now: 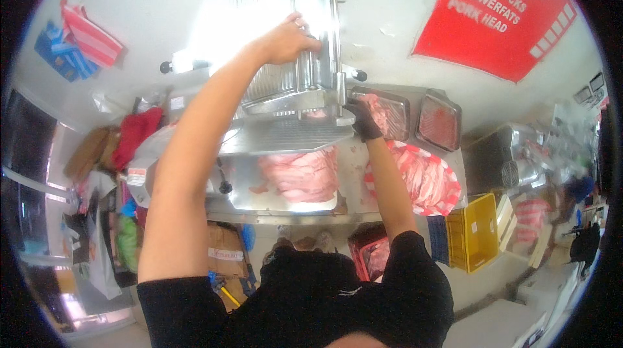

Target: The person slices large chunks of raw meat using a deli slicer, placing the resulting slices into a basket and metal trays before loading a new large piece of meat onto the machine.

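Observation:
Before me stands a metal meat slicer point(287, 99) with a ribbed carriage. My bare left hand point(289, 41) reaches to its upper part, fingers bent around a metal rod beside the upright rail. My right hand point(361, 119), in a dark glove, is at the lower right end of the carriage, beside a metal tray point(401, 114) with pale pink meat; its fingers are partly hidden. Below the slicer's ribbed plate point(277, 136) lies a pile of sliced meat point(306, 175). More sliced meat point(418, 177) fills a red-and-white striped bag point(455, 187) beside my right forearm.
A second metal tray point(439, 119) with reddish residue sits at the right. Lower right is a yellow plastic crate point(482, 231). A red container point(360, 255) with meat is under the table edge point(292, 216). Cloths point(138, 136) lie left; a red sign point(486, 17) hangs above.

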{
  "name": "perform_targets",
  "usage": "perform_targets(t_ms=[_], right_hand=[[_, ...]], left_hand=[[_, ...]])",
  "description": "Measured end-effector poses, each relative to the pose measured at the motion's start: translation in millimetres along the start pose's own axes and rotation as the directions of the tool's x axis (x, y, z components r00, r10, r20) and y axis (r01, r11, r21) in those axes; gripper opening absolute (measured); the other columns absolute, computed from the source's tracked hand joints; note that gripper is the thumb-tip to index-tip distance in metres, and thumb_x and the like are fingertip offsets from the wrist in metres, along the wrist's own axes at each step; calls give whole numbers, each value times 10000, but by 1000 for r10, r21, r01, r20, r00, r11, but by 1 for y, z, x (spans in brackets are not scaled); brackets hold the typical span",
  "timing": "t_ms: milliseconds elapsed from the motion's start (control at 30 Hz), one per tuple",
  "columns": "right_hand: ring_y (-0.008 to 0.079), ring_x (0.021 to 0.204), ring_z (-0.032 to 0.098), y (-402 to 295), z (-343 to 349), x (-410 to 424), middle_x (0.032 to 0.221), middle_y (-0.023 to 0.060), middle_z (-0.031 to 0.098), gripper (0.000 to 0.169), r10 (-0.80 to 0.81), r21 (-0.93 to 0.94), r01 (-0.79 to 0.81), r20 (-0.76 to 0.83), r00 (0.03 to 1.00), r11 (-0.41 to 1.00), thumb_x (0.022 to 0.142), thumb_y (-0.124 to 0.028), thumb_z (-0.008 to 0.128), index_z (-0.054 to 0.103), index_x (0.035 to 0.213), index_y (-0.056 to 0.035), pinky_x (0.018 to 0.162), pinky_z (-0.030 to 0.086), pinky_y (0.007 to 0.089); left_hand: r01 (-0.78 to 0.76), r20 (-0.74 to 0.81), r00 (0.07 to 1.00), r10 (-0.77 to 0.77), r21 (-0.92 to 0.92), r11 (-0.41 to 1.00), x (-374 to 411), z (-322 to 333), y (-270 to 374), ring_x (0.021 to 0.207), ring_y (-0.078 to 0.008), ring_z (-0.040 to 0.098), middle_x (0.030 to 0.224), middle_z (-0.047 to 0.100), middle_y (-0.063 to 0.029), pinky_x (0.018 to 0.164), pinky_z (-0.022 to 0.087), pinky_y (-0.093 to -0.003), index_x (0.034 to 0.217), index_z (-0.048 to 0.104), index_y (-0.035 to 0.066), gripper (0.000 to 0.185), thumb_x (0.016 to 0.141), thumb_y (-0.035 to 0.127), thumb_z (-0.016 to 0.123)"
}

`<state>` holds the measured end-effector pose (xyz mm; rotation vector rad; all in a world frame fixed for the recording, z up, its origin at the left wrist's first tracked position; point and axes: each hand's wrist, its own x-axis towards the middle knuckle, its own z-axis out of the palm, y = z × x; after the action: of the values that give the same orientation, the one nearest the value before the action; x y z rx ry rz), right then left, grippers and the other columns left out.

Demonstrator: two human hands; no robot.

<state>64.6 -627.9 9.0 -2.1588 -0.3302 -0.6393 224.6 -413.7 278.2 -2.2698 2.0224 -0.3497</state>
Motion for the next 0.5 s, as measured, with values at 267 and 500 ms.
perform_targets(t_ms=[267,500], right_hand=[[92,707,589,5,-9,9,869,67,690,224,481,332,-496,133,867,803,864,-160,636,705,965,27,595,477,254],[97,600,575,-20,-15,-2,751,40,676,200,397,262,-368,-65,916,892,847,-171,666,714,892,17,569,471,262]], left_hand=[[22,-13,1000,-23,-49,999,-1,0,1,1170,-301,520,929,630,-87,1173,187,-508,981,635,153,371,714,-78,521],[9,-65,998,-14,-72,997,-2,1,2,1162,-301,506,913,620,-85,1180,177,-509,1007,635,165,386,713,-60,527]])
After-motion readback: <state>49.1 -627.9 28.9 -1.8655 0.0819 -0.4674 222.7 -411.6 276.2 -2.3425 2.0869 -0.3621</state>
